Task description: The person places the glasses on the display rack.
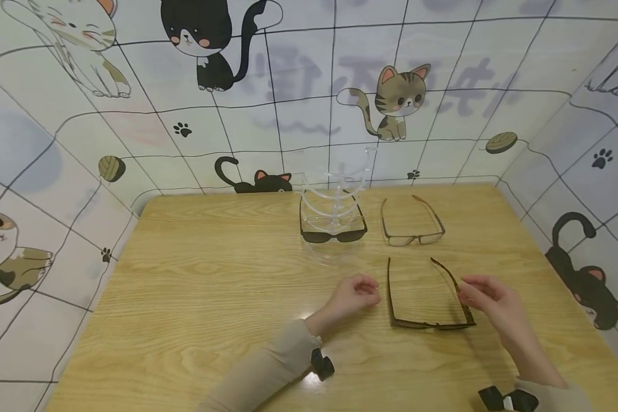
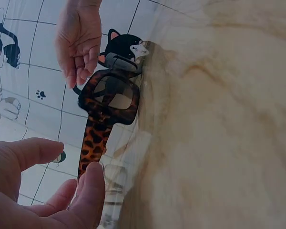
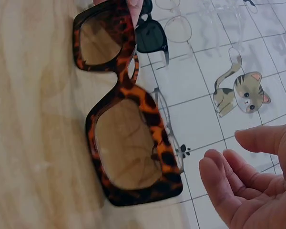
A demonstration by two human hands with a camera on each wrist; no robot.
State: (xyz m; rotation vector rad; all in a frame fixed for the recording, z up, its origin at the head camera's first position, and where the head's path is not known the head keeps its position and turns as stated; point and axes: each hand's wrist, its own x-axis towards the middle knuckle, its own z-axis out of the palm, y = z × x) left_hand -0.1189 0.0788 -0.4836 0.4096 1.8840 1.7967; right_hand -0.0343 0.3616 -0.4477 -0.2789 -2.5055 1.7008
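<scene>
Tortoiseshell sunglasses [image 1: 409, 324] rest on the table with their temples unfolded and pointing away from me. My left hand [image 1: 350, 300] is beside the left temple, its fingers loosely bent; thumb and fingers stand apart in the left wrist view, close to the spotted temple [image 2: 93, 143]. On the other side, my right hand [image 1: 496, 303] has its fingertips by the right temple. The right wrist view shows a gap between that thumb and fingers, with nothing held. Whether either hand touches the sunglasses, I cannot tell.
Behind the hands stands a clear tiered glasses stand [image 1: 338, 209], with black sunglasses [image 1: 335, 236] and a thin-rimmed pair low on it. Thin-framed eyeglasses [image 1: 416, 237] lie unfolded to its right. A cat-patterned sheet [image 1: 298, 131] surrounds the wooden table [image 1: 211, 274].
</scene>
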